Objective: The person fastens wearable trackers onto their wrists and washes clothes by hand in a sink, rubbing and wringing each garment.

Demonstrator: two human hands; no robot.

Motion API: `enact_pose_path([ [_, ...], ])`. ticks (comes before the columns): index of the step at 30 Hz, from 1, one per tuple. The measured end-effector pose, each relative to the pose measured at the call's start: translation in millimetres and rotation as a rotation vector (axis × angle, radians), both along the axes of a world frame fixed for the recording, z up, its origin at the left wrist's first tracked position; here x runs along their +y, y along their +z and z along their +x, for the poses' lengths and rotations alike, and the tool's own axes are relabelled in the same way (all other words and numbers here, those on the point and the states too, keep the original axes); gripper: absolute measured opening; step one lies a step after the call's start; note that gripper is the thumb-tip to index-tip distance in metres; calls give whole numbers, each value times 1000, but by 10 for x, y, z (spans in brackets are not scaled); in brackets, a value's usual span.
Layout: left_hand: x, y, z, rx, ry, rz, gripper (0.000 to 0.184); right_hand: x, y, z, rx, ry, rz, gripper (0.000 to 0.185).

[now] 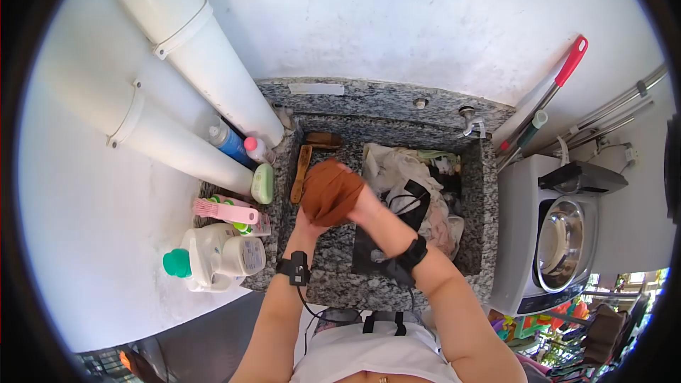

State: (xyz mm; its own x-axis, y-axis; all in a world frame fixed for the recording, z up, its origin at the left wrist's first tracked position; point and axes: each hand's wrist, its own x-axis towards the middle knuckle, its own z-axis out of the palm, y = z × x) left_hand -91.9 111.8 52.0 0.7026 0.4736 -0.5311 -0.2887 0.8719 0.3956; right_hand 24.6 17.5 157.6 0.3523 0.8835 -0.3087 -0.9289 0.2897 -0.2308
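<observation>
A rust-brown cloth [330, 193] is bunched up between my two hands over the left part of the speckled stone sink [323, 278]. My left hand [309, 224] grips it from below, the fingers mostly covered by the fabric. On the other side my right hand [364, 204] is closed on the same cloth, slightly blurred. Just left of the cloth lies a long wooden scrubbing brush [301, 174], and a brown block-like item [323, 141] rests near the back wall of the sink. A heap of pale and dark laundry [404, 170] fills the right side.
A metal tap [471, 122] juts from the back wall. Bottles, including a white jug with a green cap [206, 259], and a pink brush [225, 210] crowd the left ledge. White pipes [191, 35] run down there. A washing machine [523, 241] carrying a steel basin [560, 245] stands right.
</observation>
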Motion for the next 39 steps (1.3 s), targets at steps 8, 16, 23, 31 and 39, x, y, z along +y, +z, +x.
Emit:
enact_pose_path([
  [8, 255, -354, -357, 604, -306, 295, 39, -313, -1250, 444, -330, 200, -821, 92],
  [16, -62, -87, 143, 828, -246, 1388, 30, 138, -1411, -170, -1284, -124, -1255, 28],
  [23, -25, -326, 417, 1084, -290, 1555, 34, 150, -1577, -44, -1649, -153, -901, 19],
  [31, 148, -679, 501, 1213, -354, 1835, 42, 231, -1610, 368, -1697, -21, -659, 27],
  [39, 257, -674, 756, 1283, -455, 1561, 42, 528, -2083, 600, -1718, -28, -621, 19],
])
